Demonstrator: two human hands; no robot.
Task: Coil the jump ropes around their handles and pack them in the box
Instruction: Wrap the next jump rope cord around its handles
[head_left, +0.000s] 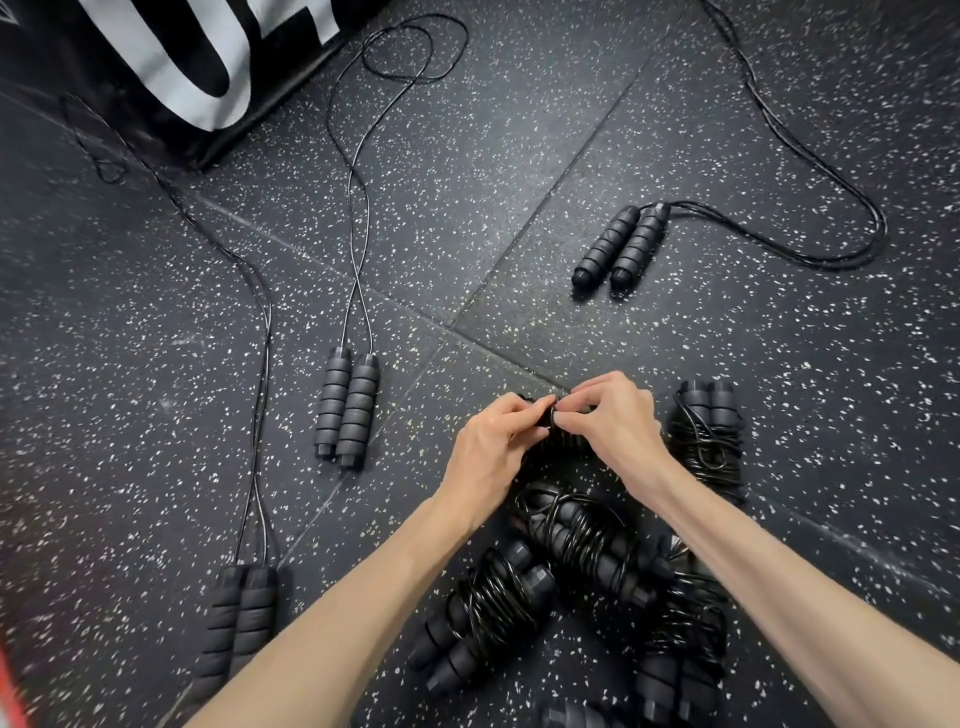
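both hands (550, 431) pinch a black rope bundle (563, 441) (ridged foam handles).

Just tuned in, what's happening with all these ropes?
Both hands, left hand and right hand, pinch a jump rope over the speckled floor, apparently finishing its coil. Several coiled ropes lie beneath the arms. Three uncoiled ropes still lie stretched out. No box is clearly identifiable.

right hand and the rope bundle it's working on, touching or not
Touching. The head view shows the right hand with its fingertips curled onto the black rope bundle between both hands, no gap; the left hand pinches it too.
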